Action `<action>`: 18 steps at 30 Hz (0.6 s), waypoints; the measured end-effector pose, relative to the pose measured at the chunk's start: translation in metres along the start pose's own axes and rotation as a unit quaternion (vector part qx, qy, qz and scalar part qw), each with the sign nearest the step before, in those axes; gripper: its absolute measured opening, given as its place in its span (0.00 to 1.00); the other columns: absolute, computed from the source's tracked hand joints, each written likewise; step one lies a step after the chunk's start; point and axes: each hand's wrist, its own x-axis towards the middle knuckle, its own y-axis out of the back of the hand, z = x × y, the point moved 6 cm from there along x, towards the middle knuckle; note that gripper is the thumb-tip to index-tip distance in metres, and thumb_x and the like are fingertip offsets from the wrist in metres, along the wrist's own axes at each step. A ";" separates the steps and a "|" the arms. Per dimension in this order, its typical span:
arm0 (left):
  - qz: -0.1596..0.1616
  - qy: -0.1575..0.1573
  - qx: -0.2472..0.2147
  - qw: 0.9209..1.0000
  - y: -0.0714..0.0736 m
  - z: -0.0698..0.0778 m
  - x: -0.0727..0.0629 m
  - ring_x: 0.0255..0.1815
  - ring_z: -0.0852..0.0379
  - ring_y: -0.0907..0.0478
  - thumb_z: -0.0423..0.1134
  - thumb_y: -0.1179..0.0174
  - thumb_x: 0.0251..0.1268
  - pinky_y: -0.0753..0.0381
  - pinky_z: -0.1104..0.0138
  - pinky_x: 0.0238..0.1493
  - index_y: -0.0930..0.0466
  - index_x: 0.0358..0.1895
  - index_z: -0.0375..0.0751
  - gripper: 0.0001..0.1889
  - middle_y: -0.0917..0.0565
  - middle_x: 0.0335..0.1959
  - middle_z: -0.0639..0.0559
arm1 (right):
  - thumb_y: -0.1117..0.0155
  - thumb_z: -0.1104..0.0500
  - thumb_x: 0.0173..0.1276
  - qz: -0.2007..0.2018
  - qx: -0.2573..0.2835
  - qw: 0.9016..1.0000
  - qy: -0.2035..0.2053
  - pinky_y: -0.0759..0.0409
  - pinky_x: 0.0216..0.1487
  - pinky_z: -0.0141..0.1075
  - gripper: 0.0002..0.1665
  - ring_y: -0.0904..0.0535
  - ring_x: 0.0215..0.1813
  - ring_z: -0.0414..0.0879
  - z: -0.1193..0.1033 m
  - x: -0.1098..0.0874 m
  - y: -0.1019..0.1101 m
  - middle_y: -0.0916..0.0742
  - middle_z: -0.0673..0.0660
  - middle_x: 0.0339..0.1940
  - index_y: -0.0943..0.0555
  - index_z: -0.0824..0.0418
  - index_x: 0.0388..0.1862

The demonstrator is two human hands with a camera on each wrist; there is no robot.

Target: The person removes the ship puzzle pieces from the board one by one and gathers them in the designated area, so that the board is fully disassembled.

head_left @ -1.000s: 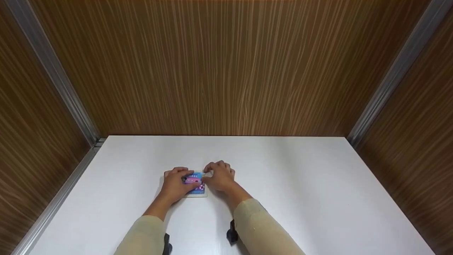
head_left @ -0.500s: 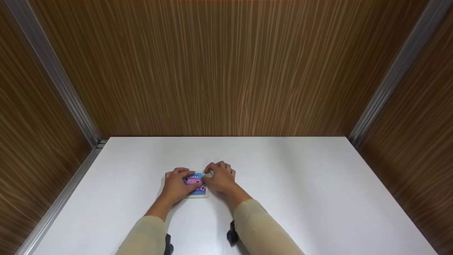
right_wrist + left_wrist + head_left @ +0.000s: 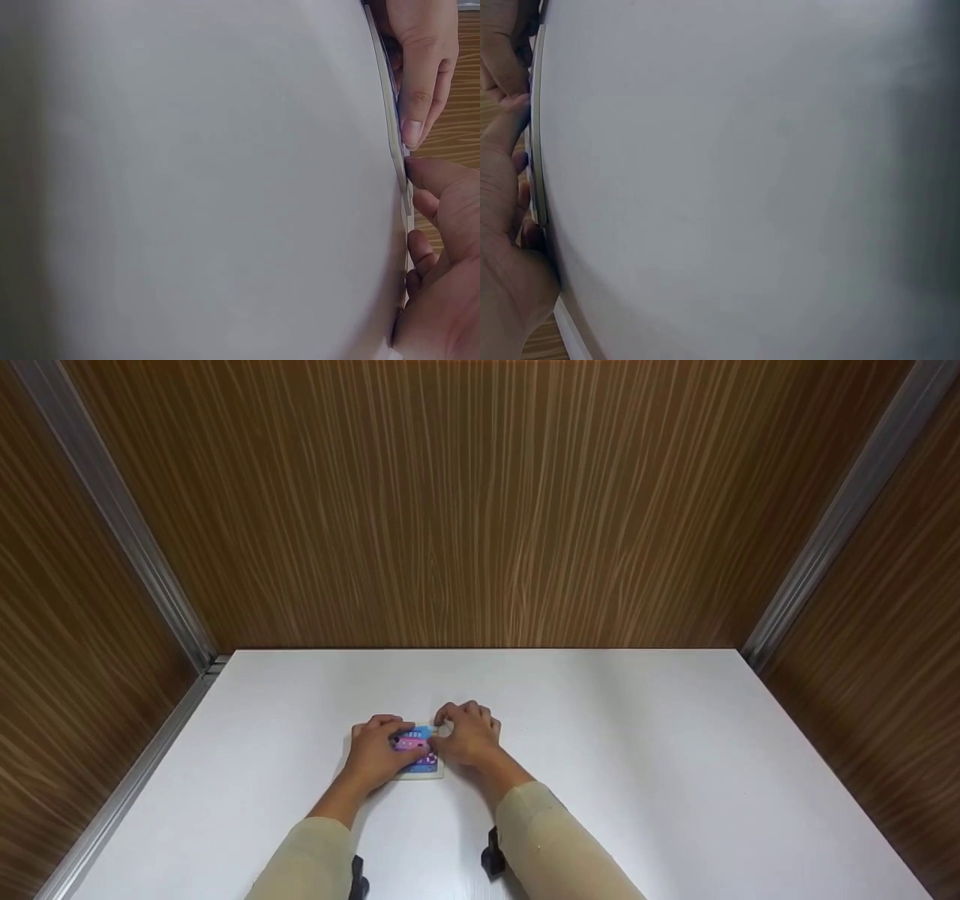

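A small flat puzzle board (image 3: 424,769) with a pink and blue picture and a pale border lies on the white table. My left hand (image 3: 373,750) grips its left side, the thumb across the picture and the index finger at the far edge. At the right edge, my right hand (image 3: 468,735) curls thumb and index finger about the far corner, covering part of it. Seen edge-on in the left wrist view, the board (image 3: 538,150) has my left thumb on its top. In the right wrist view both thumbs meet along the board's edge (image 3: 391,112).
The white table (image 3: 637,780) stretches around the board. Wood-grain panels (image 3: 480,510) stand behind and at both sides, joined by metal corner rails (image 3: 112,510). Black wrist-worn devices (image 3: 492,855) sit by the beige sleeves (image 3: 559,840).
The board and both hands appear slightly further right in the head view, along with the table edge. The hold of both hands looks the same.
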 end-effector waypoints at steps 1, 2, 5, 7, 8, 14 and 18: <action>-0.001 0.000 0.001 1.000 0.000 0.000 0.000 0.79 0.36 0.36 0.54 0.22 0.65 0.28 0.42 0.78 0.14 0.68 0.49 0.30 0.24 0.77 0.44 | 0.26 0.44 0.71 -0.001 0.001 1.000 0.001 0.39 0.79 0.62 0.14 0.34 0.79 0.64 0.000 0.000 0.000 0.21 0.58 0.66 0.18 0.45 0.50; 0.000 -0.002 0.001 1.000 0.001 0.001 0.000 0.79 0.36 0.36 0.54 0.22 0.65 0.28 0.42 0.78 0.14 0.68 0.48 0.30 0.24 0.77 0.43 | 0.26 0.45 0.71 -0.001 0.002 1.000 0.003 0.39 0.79 0.62 0.14 0.34 0.79 0.64 0.000 0.000 0.000 0.21 0.58 0.66 0.18 0.45 0.50; -0.001 -0.004 0.000 1.000 0.002 0.002 -0.001 0.78 0.35 0.36 0.55 0.22 0.65 0.28 0.41 0.77 0.14 0.67 0.48 0.30 0.24 0.77 0.43 | 0.26 0.45 0.71 -0.001 0.003 1.000 0.011 0.39 0.78 0.62 0.13 0.33 0.77 0.63 0.001 0.001 0.001 0.21 0.58 0.66 0.17 0.44 0.50; -0.001 -0.005 -0.003 1.000 0.003 0.002 -0.002 0.78 0.35 0.36 0.55 0.22 0.65 0.28 0.41 0.77 0.14 0.67 0.48 0.30 0.24 0.77 0.43 | 0.26 0.44 0.71 -0.003 0.006 1.000 0.012 0.39 0.77 0.61 0.13 0.33 0.77 0.63 0.002 0.002 0.001 0.21 0.58 0.66 0.16 0.44 0.50; -0.001 -0.006 -0.004 1.000 0.003 0.002 -0.002 0.78 0.35 0.36 0.56 0.22 0.64 0.28 0.41 0.77 0.14 0.67 0.48 0.30 0.23 0.76 0.43 | 0.26 0.45 0.71 -0.004 0.008 1.000 0.012 0.39 0.77 0.61 0.13 0.33 0.76 0.63 0.002 0.002 0.001 0.21 0.58 0.66 0.16 0.44 0.49; -0.001 -0.001 -0.003 1.000 0.002 0.001 -0.001 0.78 0.36 0.36 0.56 0.22 0.65 0.28 0.42 0.77 0.14 0.67 0.49 0.30 0.23 0.76 0.44 | 0.25 0.44 0.72 -0.013 0.009 1.000 0.000 0.40 0.79 0.61 0.13 0.34 0.77 0.62 0.003 0.003 0.000 0.22 0.59 0.68 0.17 0.44 0.48; -0.002 0.005 -0.004 1.000 0.002 0.001 0.000 0.79 0.36 0.36 0.54 0.22 0.65 0.28 0.42 0.79 0.14 0.68 0.49 0.30 0.24 0.77 0.44 | 0.25 0.44 0.72 -0.016 0.009 1.000 -0.008 0.41 0.80 0.60 0.14 0.35 0.78 0.62 0.002 0.004 0.000 0.22 0.58 0.70 0.18 0.45 0.48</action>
